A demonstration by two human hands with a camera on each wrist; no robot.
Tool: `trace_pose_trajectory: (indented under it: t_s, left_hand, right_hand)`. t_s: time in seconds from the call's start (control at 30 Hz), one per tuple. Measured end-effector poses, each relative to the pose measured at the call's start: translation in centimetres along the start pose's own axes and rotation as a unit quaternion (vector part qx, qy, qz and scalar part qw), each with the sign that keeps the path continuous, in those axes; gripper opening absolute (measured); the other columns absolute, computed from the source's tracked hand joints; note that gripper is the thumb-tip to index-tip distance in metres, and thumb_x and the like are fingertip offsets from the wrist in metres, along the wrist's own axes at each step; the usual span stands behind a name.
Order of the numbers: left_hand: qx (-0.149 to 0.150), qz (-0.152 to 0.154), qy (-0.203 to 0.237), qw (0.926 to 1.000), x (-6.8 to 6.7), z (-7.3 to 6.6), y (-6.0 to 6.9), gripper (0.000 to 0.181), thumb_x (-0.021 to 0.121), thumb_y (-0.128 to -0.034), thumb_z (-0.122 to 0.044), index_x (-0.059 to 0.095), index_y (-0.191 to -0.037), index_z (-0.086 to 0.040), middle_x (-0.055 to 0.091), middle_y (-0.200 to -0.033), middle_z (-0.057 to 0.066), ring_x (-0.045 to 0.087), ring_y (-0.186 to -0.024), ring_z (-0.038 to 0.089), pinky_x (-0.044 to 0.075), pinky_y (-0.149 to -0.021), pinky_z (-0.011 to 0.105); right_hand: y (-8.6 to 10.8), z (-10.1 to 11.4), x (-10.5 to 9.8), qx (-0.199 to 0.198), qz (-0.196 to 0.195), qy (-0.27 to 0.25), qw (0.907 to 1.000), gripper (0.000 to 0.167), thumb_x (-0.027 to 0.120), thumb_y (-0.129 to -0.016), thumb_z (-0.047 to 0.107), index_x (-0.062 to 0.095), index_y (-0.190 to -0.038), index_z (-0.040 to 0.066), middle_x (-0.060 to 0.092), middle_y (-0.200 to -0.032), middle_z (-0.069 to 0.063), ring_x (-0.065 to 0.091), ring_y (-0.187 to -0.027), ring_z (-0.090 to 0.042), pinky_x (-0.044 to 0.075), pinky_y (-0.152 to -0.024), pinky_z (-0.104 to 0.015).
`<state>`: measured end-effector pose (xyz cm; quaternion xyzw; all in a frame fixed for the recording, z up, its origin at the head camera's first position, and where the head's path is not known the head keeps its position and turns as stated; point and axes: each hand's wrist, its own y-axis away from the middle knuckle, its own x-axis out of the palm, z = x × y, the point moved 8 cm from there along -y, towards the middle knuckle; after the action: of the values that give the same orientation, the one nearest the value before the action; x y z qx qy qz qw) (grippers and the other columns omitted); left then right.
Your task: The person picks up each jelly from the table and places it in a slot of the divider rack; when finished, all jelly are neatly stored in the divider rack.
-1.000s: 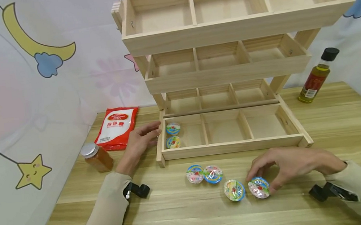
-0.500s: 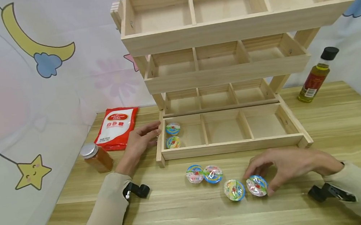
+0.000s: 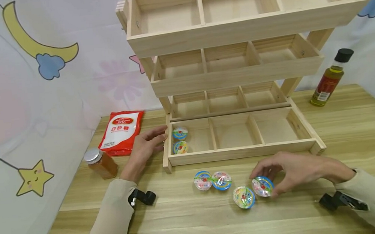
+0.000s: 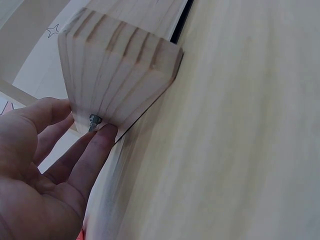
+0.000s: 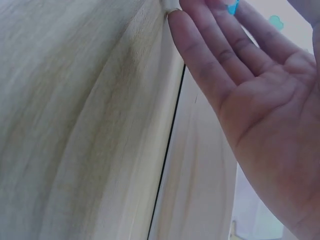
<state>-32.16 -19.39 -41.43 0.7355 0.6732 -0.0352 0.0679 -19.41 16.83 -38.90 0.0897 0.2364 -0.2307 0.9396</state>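
Note:
My right hand [image 3: 296,174] pinches a small jelly cup [image 3: 262,186] with a printed, shiny lid between thumb and fingers, low over the table. Beside it lies a jelly cup with a yellowish lid [image 3: 244,197]. Further left, two more jelly cups [image 3: 212,180] lie side by side. My left hand [image 3: 145,148] rests its fingertips against the left side of the wooden rack [image 3: 242,153]. In the left wrist view these fingers [image 4: 92,155] touch the side panel near a metal bolt [image 4: 94,120]. In the right wrist view the held cup is mostly hidden behind the fingers.
Two jelly cups [image 3: 180,140] sit in the bottom tier's left compartment. Higher tiers [image 3: 236,75] lean over the table. At left are a red-white bag [image 3: 121,132] and a spice jar [image 3: 102,164]; an oil bottle [image 3: 330,80] stands at right.
My right hand has shifted slightly left and away from me, carrying its jelly cup up beside the yellowish one. The left hand stays against the rack.

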Motion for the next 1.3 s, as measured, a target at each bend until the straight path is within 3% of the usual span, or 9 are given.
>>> trace_pose_trajectory:
  t_s: [0.23, 0.5, 0.8, 0.97, 1.3]
  left_hand:
    - [-0.001, -0.002, 0.002, 1.0000, 0.0, 0.0, 0.1, 0.042, 0.071, -0.1035, -0.011, 0.065, -0.145, -0.002, 0.065, -0.142, 0.018, 0.068, -0.114, 0.021, 0.063, -0.088, 0.032]
    - [0.000, 0.005, 0.007, 1.0000, 0.1, 0.2, 0.0, 0.043, 0.069, -0.1040, -0.011, 0.063, -0.146, -0.001, 0.064, -0.144, 0.020, 0.067, -0.114, 0.019, 0.062, -0.089, 0.032]
    - [0.003, 0.003, -0.002, 1.0000, 0.0, 0.1, -0.1, 0.043, 0.070, -0.1042, -0.012, 0.064, -0.146, -0.001, 0.064, -0.144, 0.020, 0.067, -0.115, 0.019, 0.062, -0.089, 0.031]
    - [0.001, 0.000, -0.006, 1.0000, -0.2, 0.2, 0.0, 0.043, 0.070, -0.1040, -0.013, 0.064, -0.145, -0.002, 0.065, -0.143, 0.019, 0.067, -0.114, 0.018, 0.062, -0.089, 0.031]
    - [0.001, 0.001, -0.005, 1.0000, -0.1, 0.1, -0.1, 0.043, 0.070, -0.1040, -0.012, 0.064, -0.145, -0.002, 0.064, -0.143, 0.019, 0.067, -0.115, 0.019, 0.062, -0.088, 0.031]
  right_hand:
    - [-0.2, 0.3, -0.5, -0.003, -0.027, -0.013, 0.9996, 0.046, 0.084, -0.093, 0.011, 0.065, -0.134, 0.003, 0.070, -0.127, -0.005, 0.070, -0.112, -0.018, 0.058, -0.100, -0.033]
    - [-0.2, 1.5, -1.7, -0.022, -0.081, 0.031, 0.9960, 0.047, 0.084, -0.094, 0.013, 0.065, -0.136, 0.004, 0.072, -0.123, -0.002, 0.072, -0.106, -0.017, 0.059, -0.096, -0.032]
    - [-1.1, 2.9, -4.1, -0.036, -0.152, 0.080, 0.9845, 0.046, 0.085, -0.093, 0.010, 0.067, -0.135, 0.004, 0.072, -0.124, -0.004, 0.072, -0.105, -0.016, 0.060, -0.094, -0.030]
    - [-1.9, 3.6, -5.2, -0.024, -0.185, 0.109, 0.9765, 0.045, 0.084, -0.093, 0.010, 0.069, -0.135, 0.007, 0.074, -0.118, 0.003, 0.072, -0.104, -0.014, 0.060, -0.094, -0.031]
    - [-4.1, 4.4, -6.5, -0.044, -0.226, 0.143, 0.9625, 0.045, 0.085, -0.090, 0.003, 0.070, -0.132, 0.003, 0.073, -0.117, 0.001, 0.071, -0.103, -0.014, 0.061, -0.094, -0.032]
